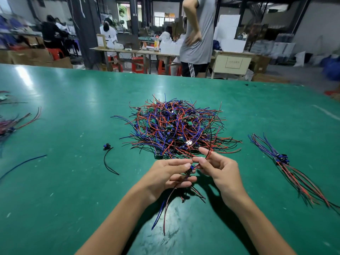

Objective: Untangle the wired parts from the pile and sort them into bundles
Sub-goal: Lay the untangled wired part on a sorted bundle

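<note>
Pile: one tangled heap of red, blue and black wires with small green boards, middle of the green table; ends stick out every way; too many to count.
Left hand: fingers curled round one wired part, just near of the heap; its wires hang toward the near edge.
Right hand: thumb and fingertips pinch a red and black wire running up-right from that part; forefinger straight.
Right bundle: one sorted bunch; long axis runs from far-left to near-right.
Left bundle: one bunch at the left edge; partly cut off.
Strays: one black-wired part left of the heap; one loose blue wire further left.
</note>
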The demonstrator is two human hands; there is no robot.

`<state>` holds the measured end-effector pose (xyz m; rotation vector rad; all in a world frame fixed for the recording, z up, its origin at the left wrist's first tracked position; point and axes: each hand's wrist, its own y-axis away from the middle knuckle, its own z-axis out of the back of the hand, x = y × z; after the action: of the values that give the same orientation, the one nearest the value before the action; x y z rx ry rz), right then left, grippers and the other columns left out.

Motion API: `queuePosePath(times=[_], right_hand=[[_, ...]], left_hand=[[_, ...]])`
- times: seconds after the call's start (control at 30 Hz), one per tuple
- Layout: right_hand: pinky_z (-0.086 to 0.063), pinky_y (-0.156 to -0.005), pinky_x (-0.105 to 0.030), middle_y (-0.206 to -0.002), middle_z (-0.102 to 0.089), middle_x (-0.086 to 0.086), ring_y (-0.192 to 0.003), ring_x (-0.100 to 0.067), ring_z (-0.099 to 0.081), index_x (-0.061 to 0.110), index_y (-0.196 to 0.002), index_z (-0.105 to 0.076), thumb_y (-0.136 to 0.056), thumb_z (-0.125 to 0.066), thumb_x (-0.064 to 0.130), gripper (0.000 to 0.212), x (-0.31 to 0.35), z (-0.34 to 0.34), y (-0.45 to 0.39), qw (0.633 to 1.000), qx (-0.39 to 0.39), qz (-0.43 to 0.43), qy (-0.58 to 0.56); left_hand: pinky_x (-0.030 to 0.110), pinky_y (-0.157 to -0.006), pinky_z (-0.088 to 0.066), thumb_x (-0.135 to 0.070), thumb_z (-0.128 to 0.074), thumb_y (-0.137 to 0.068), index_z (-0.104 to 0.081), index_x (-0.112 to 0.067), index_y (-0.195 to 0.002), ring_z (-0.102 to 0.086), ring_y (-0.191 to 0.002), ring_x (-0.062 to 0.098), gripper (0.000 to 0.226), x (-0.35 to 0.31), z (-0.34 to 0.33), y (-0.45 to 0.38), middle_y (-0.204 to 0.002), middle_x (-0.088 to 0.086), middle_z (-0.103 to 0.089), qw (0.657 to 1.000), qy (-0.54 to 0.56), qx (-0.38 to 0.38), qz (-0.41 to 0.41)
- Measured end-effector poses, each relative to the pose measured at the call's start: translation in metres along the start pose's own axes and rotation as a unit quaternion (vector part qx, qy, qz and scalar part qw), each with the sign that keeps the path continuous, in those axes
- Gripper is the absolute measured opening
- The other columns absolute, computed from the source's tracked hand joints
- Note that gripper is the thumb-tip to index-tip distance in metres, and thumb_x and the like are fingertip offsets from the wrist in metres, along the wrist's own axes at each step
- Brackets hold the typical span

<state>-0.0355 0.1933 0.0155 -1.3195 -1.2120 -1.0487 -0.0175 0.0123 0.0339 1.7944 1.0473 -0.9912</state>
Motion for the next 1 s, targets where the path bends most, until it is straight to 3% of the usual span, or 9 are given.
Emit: queuePosePath(times=[0.13, 0.33, 0.5, 0.67, 0.83, 0.9, 1.0], right_hand=[[-0.060, -0.074, -0.025, -0.087, -0.075, -0.024, -0.073, -0.017, -0.069, 0.012, -0.114, -0.070, -0.075, -0.080, 0.019, 0.042, 0.002, 0.000, 0.003, 1.000, -0.013, 0.003, -0.026], [-0.054, -0.066, -0.017, -0.083, -0.078, -0.010, -0.071, -0.012, -0.072, 0.011, -0.096, -0.073, -0.071, -0.085, 0.025, 0.031, 0.001, -0.003, 0.004, 1.000, -0.005, 0.014, 0.008], [-0.056, -0.076, -0.019, -0.094, -0.079, -0.010, -0.088, -0.017, -0.076, 0.013, -0.100, -0.071, -0.073, -0.084, 0.027, 0.033, 0.001, -0.003, 0.006, 1.000, 0.018, -0.015, -0.014], [-0.059, -0.082, -0.027, -0.098, -0.079, -0.004, -0.091, -0.018, -0.074, 0.015, -0.107, -0.074, -0.098, -0.063, 0.016, 0.014, -0.004, -0.013, 0.009, 0.999, 0.030, 0.012, 0.036], [-0.061, -0.076, -0.046, -0.089, -0.076, -0.003, -0.081, -0.020, -0.070, 0.023, -0.101, -0.075, -0.105, -0.051, 0.016, 0.025, -0.013, -0.025, 0.010, 0.996, 0.018, 0.024, 0.089], [-0.060, -0.073, -0.043, -0.085, -0.075, 0.000, -0.078, -0.014, -0.068, 0.028, -0.092, -0.073, -0.100, -0.051, 0.026, 0.023, -0.014, -0.029, 0.010, 0.994, -0.004, 0.032, 0.103], [-0.056, -0.075, -0.030, -0.082, -0.074, 0.003, -0.078, -0.015, -0.067, 0.029, -0.087, -0.071, -0.089, -0.046, 0.035, 0.026, -0.013, -0.032, 0.006, 0.991, -0.053, 0.036, 0.120]], left_hand=[[0.030, -0.071, -0.061, -0.008, -0.070, -0.090, -0.074, -0.004, -0.116, -0.074, -0.087, 0.028, 0.026, -0.001, 0.003, 0.000, -0.112, 0.018, -0.074, 0.999, -0.032, 0.023, 0.002], [0.031, -0.059, -0.060, -0.021, -0.073, -0.091, -0.079, -0.007, -0.099, -0.073, -0.070, 0.026, 0.016, 0.004, -0.003, 0.001, -0.093, 0.012, -0.076, 0.993, -0.097, -0.031, -0.053], [0.029, -0.057, -0.059, -0.013, -0.075, -0.089, -0.078, -0.003, -0.095, -0.072, -0.066, 0.023, 0.012, 0.006, -0.005, 0.001, -0.083, 0.015, -0.076, 0.988, -0.113, -0.062, -0.090], [0.026, -0.060, -0.059, -0.004, -0.074, -0.088, -0.076, 0.005, -0.095, -0.070, -0.062, 0.020, 0.012, 0.009, -0.009, 0.000, -0.077, 0.016, -0.073, 0.987, -0.068, -0.104, -0.106], [0.024, -0.058, -0.057, -0.002, -0.076, -0.085, -0.078, 0.004, -0.092, -0.069, -0.060, 0.019, 0.009, 0.013, -0.011, -0.001, -0.075, 0.016, -0.074, 0.984, -0.043, -0.122, -0.122], [0.026, -0.062, -0.058, -0.004, -0.079, -0.083, -0.082, -0.006, -0.089, -0.069, -0.061, 0.017, 0.007, 0.015, -0.011, -0.001, -0.076, 0.014, -0.076, 0.973, -0.100, -0.127, -0.166], [0.031, -0.070, -0.062, -0.018, -0.080, -0.077, -0.083, -0.024, -0.089, -0.075, -0.075, 0.013, 0.014, 0.018, -0.012, -0.004, -0.078, -0.003, -0.078, 0.918, -0.243, -0.154, -0.275]])
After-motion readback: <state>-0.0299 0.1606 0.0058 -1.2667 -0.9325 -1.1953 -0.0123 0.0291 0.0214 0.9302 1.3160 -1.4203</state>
